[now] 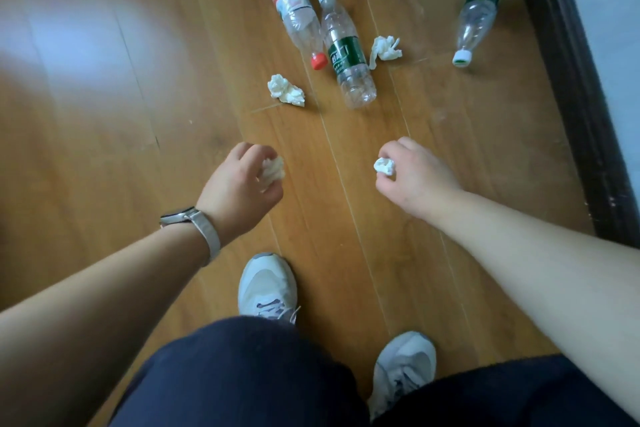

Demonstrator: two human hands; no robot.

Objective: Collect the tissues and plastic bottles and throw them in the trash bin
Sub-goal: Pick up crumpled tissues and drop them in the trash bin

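My left hand [239, 180] is closed around a crumpled white tissue [273, 170]. My right hand [412, 177] grips a smaller tissue ball [384, 166]. Both hands hover above the wooden floor. Farther ahead two loose tissues lie on the floor, one at centre left [285, 90] and one [384, 49] beside the bottles. Three empty plastic bottles lie flat: a red-label one [291, 7], a green-label one [346, 52] touching it, and another green-label bottle [483, 0] at the right near the wall. No trash bin shows.
A dark baseboard [571, 87] runs along the right edge of the wooden floor [138, 97]. My two pale sneakers, the left one [266, 284] and the right one [405, 367], stand below the hands, with dark trousers at the bottom. A watch [194, 222] sits on my left wrist.
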